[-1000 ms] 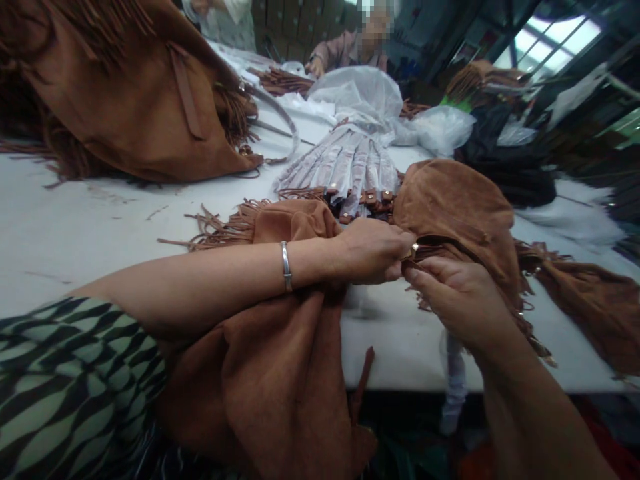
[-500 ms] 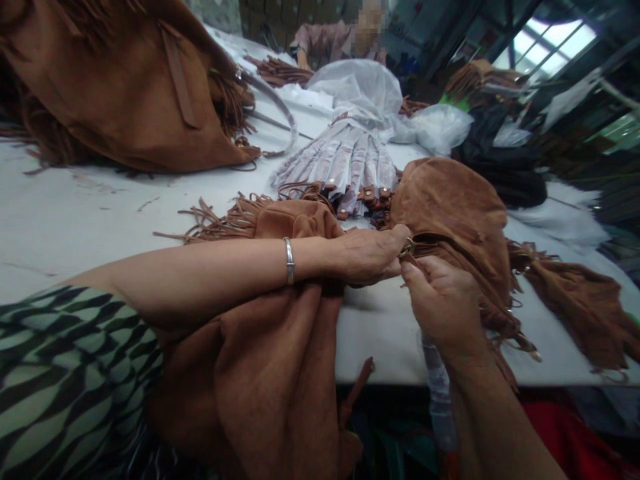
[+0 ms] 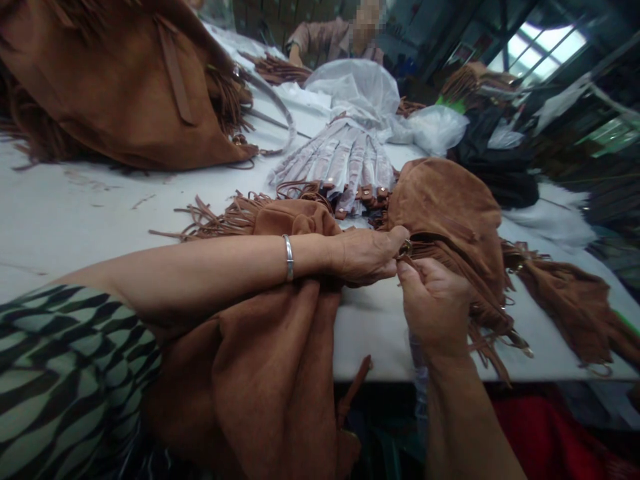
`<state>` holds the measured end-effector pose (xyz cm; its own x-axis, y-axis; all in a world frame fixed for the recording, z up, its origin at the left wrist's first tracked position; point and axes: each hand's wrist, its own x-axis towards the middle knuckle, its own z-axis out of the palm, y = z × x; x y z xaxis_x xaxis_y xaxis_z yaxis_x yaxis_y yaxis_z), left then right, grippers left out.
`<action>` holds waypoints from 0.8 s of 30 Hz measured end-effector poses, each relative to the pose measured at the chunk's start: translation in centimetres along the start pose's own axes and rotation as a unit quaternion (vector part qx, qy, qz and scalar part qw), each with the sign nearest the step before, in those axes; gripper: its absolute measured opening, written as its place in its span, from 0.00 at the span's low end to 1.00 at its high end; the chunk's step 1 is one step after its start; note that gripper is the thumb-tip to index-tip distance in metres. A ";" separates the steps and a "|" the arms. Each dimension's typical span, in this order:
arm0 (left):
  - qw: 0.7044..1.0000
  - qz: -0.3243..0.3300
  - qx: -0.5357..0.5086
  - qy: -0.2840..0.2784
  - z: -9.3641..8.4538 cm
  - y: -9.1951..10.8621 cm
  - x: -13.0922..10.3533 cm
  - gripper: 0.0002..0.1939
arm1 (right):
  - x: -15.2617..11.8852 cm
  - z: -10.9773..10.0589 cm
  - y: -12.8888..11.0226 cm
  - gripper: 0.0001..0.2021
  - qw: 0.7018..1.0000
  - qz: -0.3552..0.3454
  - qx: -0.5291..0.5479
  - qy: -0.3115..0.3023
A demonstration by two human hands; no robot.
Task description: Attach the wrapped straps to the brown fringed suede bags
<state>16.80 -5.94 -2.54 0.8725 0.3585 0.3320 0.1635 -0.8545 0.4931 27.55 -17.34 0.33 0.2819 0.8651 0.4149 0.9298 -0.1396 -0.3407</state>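
My left hand [image 3: 367, 255], a silver bangle on its wrist, is closed on a gold-coloured metal ring [image 3: 405, 249]. Close beside it, my right hand [image 3: 436, 297] pinches the end of a brown strap against that ring. A plastic-wrapped length of strap [image 3: 419, 380] hangs below the right hand. Under my left forearm a brown suede bag [image 3: 280, 360] drapes over the table edge, its fringe [image 3: 215, 217] spread on the tabletop. Just behind my hands lies another rounded suede bag [image 3: 445, 197] with fringe. My fingers partly hide the ring and strap end.
A large fringed suede bag [image 3: 125, 87] stands at the left of the white table [image 3: 60, 220]. Plastic-wrapped straps [image 3: 345, 157] fan out at the centre. More brown suede pieces [image 3: 570, 300] lie at right. Across the table is a person [image 3: 320, 40].
Both hands stay together at the ring, with the right hand and forearm shifted slightly left. The whole view has moved a little.
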 end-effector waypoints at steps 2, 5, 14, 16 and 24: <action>1.000 0.007 -0.008 0.011 0.0 -0.1 0.0 0.18 | -0.1 0.2 0.0 0.12 0.999 -0.009 -0.023 0.030; 1.000 0.004 -0.017 0.009 0.1 -0.2 0.0 0.18 | -0.4 0.7 0.1 0.12 0.998 0.017 0.013 0.057; 0.999 -0.041 0.011 0.018 -0.8 0.9 0.0 0.14 | 0.4 -0.8 0.0 0.12 1.000 0.013 -0.012 -0.013; 0.999 -0.046 0.017 0.023 -1.1 0.8 0.1 0.12 | 0.8 -1.1 0.1 0.12 0.999 -0.007 -0.037 -0.024; 0.995 -0.037 0.032 0.085 -2.3 0.3 0.5 0.09 | 1.6 -1.5 -0.6 0.10 0.986 -0.061 -0.152 -0.033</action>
<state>16.23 -5.21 -0.41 0.7668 0.4753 0.4314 0.2577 -0.8435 0.4713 27.78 -16.55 2.46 0.1566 0.9128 0.3773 0.9867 -0.1612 -0.0195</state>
